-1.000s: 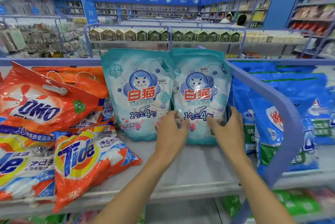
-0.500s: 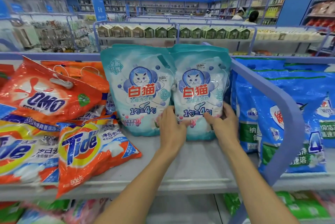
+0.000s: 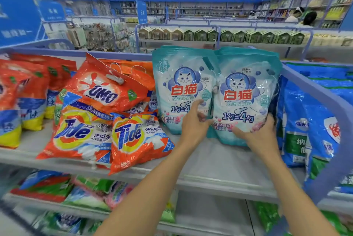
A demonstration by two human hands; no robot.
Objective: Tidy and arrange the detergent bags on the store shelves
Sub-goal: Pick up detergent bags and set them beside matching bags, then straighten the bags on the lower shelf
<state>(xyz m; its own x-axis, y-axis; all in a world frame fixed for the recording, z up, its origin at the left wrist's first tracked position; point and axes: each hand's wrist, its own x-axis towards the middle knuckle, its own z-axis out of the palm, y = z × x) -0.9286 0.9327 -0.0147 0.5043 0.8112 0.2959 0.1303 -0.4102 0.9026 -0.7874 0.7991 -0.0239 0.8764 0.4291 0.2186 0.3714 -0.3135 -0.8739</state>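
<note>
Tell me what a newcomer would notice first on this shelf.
Two upright teal-and-white plastic detergent bags with a cat logo stand mid-shelf: the left teal bag and the right teal bag, with the left hand at their seam and the right hand gripping the right one's lower corner. To their left, orange plastic Tide and OMO bags sprawl in a loose heap.

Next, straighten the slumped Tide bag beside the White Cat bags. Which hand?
Left. The left hand is over the left White Cat bag, next to the Tide bag; the right hand grips the right White Cat bag at its far edge.
</note>
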